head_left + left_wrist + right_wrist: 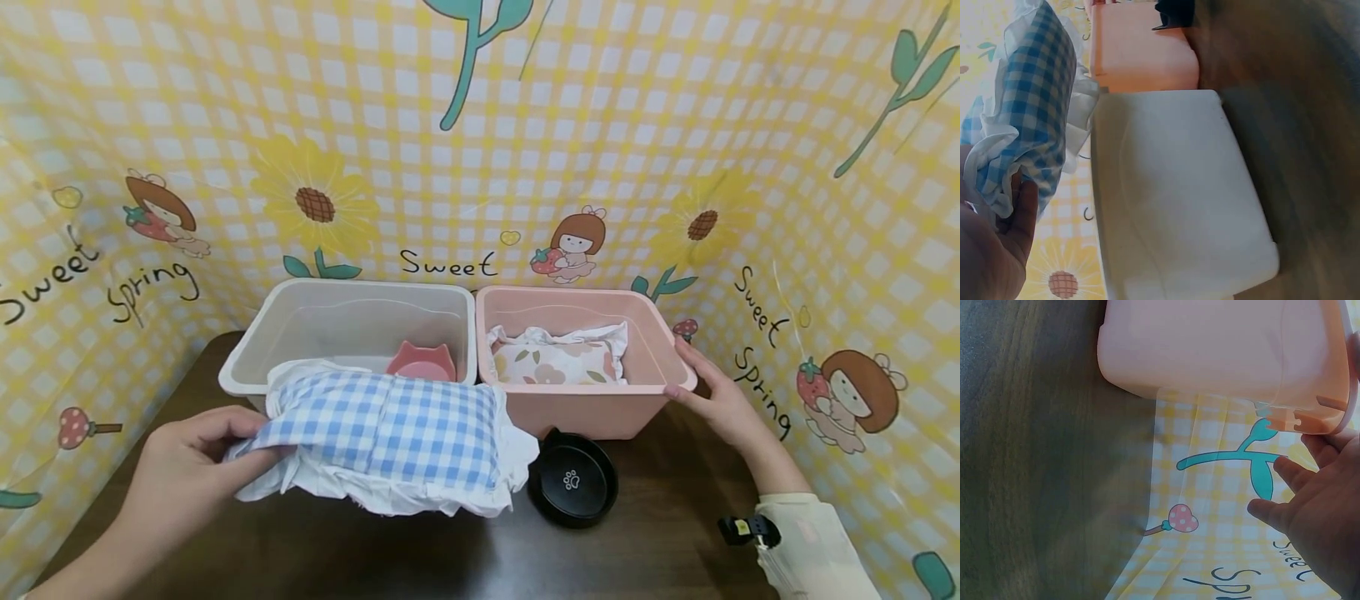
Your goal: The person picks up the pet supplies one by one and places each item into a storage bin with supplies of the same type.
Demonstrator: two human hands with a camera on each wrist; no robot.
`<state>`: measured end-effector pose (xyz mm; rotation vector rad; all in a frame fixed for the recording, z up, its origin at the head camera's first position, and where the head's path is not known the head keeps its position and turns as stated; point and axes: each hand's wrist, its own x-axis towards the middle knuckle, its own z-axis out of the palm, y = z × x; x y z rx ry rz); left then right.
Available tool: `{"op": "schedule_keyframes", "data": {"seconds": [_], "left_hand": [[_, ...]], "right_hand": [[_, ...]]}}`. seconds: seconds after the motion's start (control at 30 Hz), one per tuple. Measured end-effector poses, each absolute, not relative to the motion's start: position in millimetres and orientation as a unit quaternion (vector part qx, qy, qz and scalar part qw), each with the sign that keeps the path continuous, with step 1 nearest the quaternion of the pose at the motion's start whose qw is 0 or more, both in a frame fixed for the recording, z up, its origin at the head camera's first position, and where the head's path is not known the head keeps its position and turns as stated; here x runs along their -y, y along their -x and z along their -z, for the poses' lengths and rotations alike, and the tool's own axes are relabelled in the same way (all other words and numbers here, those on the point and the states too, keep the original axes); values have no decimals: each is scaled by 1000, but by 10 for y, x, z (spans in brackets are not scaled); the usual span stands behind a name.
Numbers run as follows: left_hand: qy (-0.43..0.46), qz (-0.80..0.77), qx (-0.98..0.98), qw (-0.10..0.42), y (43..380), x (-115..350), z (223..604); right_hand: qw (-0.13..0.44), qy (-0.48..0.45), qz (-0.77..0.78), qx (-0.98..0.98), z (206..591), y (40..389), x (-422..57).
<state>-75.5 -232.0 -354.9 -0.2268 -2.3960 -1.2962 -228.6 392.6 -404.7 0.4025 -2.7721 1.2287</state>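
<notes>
My left hand [202, 454] pinches the left end of a small blue-and-white checked pillow [390, 429] with a white ruffle, thumb in front and fingers behind. The pillow is held up before the grey bin [352, 292], overlapping its front rim in the head view. Inside that bin sits a pink cat-eared bowl [422, 361], its lower part hidden by the pillow. My right hand [720, 400] holds the front right rim corner of the pink bin [577, 408], thumb and fingers either side of the corner. A floral ruffled pillow [558, 358] lies in the pink bin.
A round black bowl [573, 482] with a paw print stands on the dark wooden table [660, 517], in front of the pink bin. Yellow checked cloth [480, 167] with printed flowers hangs behind and at both sides. The two bins stand side by side against it.
</notes>
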Motion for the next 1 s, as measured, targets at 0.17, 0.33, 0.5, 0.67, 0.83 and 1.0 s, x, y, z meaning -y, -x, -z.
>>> {"op": "schedule_keyframes", "data": {"seconds": [0.17,0.33,0.5,0.67,0.83,1.0], "left_hand": [[60,468,858,203,824,2285,3440],[50,477,854,202,902,2219,3359],[55,491,842,218,996,2122,3251],[56,499,833,232,1082,2058,3163],[60,504,825,247,1195,2014,3109],[71,512,820,247,1319,1963,3062]], "right_hand": [[35,-128,-404,905,4036,2290,-3928],[31,-125,-405,905,4041,2287,-3923],[28,-120,-402,907,4055,2293,-3939],[26,-121,-403,907,4051,2307,-3940],[25,-118,-404,907,4041,2299,-3934],[27,-118,-404,907,4023,2283,-3919]]}}
